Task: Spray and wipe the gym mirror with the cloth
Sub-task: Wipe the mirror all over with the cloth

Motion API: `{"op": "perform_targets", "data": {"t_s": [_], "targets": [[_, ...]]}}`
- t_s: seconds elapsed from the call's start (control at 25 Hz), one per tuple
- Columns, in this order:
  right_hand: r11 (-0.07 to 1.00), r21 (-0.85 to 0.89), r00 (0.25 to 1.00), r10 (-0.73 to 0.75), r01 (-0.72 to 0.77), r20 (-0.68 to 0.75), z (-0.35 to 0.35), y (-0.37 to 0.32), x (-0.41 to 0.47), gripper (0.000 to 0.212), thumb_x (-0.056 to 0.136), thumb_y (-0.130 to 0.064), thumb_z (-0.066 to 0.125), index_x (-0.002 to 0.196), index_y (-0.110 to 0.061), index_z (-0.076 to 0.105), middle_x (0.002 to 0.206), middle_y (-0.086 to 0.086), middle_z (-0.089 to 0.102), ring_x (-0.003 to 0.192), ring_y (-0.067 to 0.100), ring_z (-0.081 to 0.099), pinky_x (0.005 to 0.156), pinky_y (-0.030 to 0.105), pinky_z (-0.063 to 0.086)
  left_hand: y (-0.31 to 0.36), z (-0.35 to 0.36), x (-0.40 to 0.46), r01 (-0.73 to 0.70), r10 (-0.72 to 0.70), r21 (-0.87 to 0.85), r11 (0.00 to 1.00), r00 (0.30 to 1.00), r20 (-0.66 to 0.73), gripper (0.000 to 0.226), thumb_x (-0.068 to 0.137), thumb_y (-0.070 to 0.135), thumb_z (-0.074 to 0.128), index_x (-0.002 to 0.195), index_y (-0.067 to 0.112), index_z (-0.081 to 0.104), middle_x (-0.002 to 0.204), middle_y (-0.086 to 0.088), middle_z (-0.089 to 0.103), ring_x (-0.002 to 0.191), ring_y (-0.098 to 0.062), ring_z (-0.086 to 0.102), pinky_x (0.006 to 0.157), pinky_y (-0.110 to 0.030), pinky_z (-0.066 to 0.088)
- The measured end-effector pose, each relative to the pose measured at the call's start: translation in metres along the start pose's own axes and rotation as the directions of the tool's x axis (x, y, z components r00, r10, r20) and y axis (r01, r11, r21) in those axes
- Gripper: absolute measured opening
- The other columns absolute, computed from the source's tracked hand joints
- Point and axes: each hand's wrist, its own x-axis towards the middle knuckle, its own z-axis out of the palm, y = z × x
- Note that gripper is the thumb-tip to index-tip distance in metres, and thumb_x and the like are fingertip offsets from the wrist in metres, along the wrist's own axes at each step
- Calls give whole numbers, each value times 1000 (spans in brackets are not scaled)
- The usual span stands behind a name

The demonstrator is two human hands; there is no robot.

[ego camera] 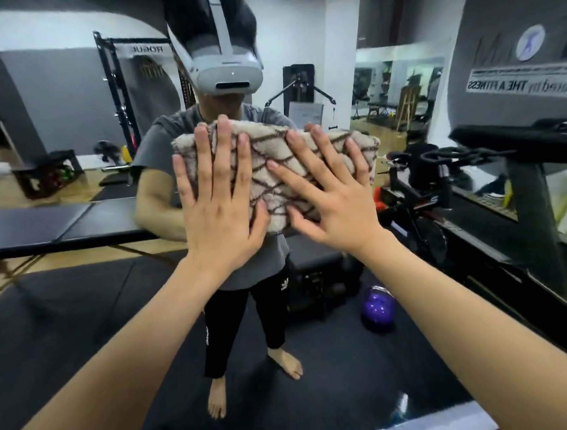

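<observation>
1. I am looking straight into the large gym mirror (84, 324), which fills nearly the whole view; its lower edge runs across the bottom right corner.
2. In the glass I see the reflected room: black rubber floor mats, a strip of wooden floor, grey and white walls with mirrored lettering, and a black power rack (118, 92) at the back left.
3. A long black padded bench (56, 223) crosses the reflection on the left, and a black exercise bike (418, 188) stands on the right beside a black treadmill (519, 156).
4. A shiny purple kettlebell (378, 309) sits on the mat near the bike.
5. The reflected person stands barefoot in a grey T-shirt and black trousers, wearing a pale grey headset (226, 65).
6. The folded beige terry cloth with a brown net pattern (273, 169) lies flat against the mirror at chest height, in the middle of the view.
7. My left hand (219, 205) presses the cloth's left part, fingers (222, 145) straight, spread and pointing up.
8. My right hand (331, 205) presses the right part, fingers straight and fanned wide, tilted up and left.
9. The two thumbs lie close together near the cloth's lower edge; neither hand curls round it.
</observation>
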Motion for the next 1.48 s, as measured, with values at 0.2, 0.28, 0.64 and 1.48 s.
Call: {"op": "perform_targets", "data": {"t_s": [0.2,0.28,0.64,1.48], "targets": [[999,-1,998,-41,41,-40,0,40,-35,61,99,-48,54,158,-37,45,168,2,38,159,31,28,119,62,28,49,25,-5,34,-34,18,999,999,3,83,98,43,44,164,6,10,169,-17,-2,157,-43,7,125,-65,2],[999,18,998,-32,33,-51,8,36,-64,62,98,-48,55,158,-37,46,167,1,39,158,32,31,117,60,28,59,38,-28,9,-9,11,1000,1000,3,80,100,43,39,164,6,10,170,-19,2,157,-43,6,125,-64,1],[997,75,999,20,-23,33,43,21,-231,66,94,-45,60,158,-40,45,171,-3,32,159,29,29,123,53,13,129,107,-155,-63,66,-61,996,997,50,85,96,40,47,165,9,7,173,-10,-7,159,-33,-8,126,-60,-5],[997,-63,998,42,-44,-41,-61,299,-123,63,109,-53,44,166,-34,25,171,6,31,159,32,26,123,60,22,288,76,121,-95,94,53,994,996,7,71,107,54,35,164,14,20,168,-24,17,155,-47,15,123,-68,7]]}}
